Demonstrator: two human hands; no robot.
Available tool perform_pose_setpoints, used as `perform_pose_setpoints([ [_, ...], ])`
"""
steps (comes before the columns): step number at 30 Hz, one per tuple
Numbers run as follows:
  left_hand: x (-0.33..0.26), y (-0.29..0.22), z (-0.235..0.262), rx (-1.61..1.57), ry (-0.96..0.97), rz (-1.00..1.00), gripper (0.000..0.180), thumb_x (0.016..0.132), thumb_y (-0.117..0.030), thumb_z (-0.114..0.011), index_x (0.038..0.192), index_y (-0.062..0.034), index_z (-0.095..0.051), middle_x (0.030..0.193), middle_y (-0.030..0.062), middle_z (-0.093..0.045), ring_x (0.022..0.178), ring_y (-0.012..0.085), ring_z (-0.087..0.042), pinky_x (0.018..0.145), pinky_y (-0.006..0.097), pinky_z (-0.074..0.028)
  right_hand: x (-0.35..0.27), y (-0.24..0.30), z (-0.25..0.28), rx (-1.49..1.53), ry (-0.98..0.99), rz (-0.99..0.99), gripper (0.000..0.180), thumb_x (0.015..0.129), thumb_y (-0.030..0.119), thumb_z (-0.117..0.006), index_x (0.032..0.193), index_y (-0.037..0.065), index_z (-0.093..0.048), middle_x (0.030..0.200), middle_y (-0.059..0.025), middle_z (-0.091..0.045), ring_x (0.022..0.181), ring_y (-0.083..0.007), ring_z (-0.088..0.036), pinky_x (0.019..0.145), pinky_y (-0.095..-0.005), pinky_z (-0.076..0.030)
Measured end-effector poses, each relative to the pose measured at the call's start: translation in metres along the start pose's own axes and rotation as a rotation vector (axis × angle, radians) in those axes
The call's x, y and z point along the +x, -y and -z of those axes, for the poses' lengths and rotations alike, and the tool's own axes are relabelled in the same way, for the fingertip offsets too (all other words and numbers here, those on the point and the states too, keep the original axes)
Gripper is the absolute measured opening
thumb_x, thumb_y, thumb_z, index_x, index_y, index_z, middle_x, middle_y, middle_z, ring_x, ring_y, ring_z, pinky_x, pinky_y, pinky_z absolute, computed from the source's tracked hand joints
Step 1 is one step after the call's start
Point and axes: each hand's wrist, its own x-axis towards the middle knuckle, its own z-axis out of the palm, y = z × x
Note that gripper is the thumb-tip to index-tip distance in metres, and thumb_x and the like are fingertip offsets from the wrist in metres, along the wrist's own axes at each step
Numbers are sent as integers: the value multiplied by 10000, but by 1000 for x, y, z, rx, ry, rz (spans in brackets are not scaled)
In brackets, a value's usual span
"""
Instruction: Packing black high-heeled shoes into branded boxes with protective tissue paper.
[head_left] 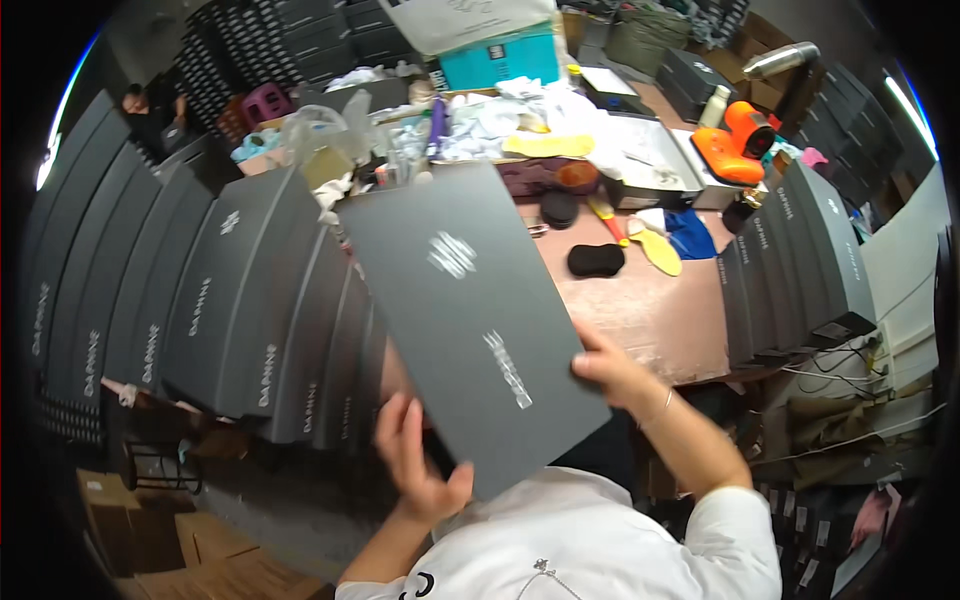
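A closed dark grey shoebox (460, 320) with pale printing on its lid is tilted in front of my body, over the table's near edge. Its printing is smeared by motion. My right hand (615, 370) grips the box's right edge, thumb on the lid and the other fingers hidden beneath. At the lower left edge of the box is my left hand (425, 470), its fingers stretched out and apart. The left thumb lies against the box's near corner; whether it bears any weight is hard to see.
Rows of grey shoeboxes (235, 290) stand at left, more boxes (800, 260) at right. On the pink table (650, 320) lie a black sponge-like pad (596, 261), a yellow insole (656, 250) and an orange device (735, 145). A person (150, 120) is at far left.
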Motion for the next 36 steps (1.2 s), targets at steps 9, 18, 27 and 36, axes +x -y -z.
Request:
perform_pose_setpoints([
  [9,-18,118,-111,-1015,326,1275,184,919,-205,-625,1009,-53,-575,957,22,-617,901,101,-543,831,271,-432,-33,-104,106,76,-600,-243,293,884,338,-668,897,53,-599,608,47,-457,506,-48,-385,454,-193,-285],
  [18,-25,118,-115,-943,236,1439,294,873,-297,-689,1049,-82,-595,948,17,-620,893,103,-523,807,270,-408,-15,-86,125,-132,-529,-470,464,892,352,-654,1118,-43,-566,1027,-154,-639,904,-224,-649,754,-365,-555],
  [27,3,141,-56,-906,111,1000,592,928,-441,-571,1353,-48,-446,1261,79,-540,1169,168,-490,898,306,-405,33,-48,33,405,-542,-59,400,890,258,-653,1177,7,-535,989,-100,-649,821,-174,-656,711,-314,-560],
  [36,3,178,6,230,160,558,427,923,-160,-580,1295,32,-496,1201,198,-568,1086,301,-573,950,375,-429,12,-84,13,-1747,-575,90,777,700,279,-778,1348,55,-413,1277,-182,-494,1177,-336,-487,945,-457,-381],
])
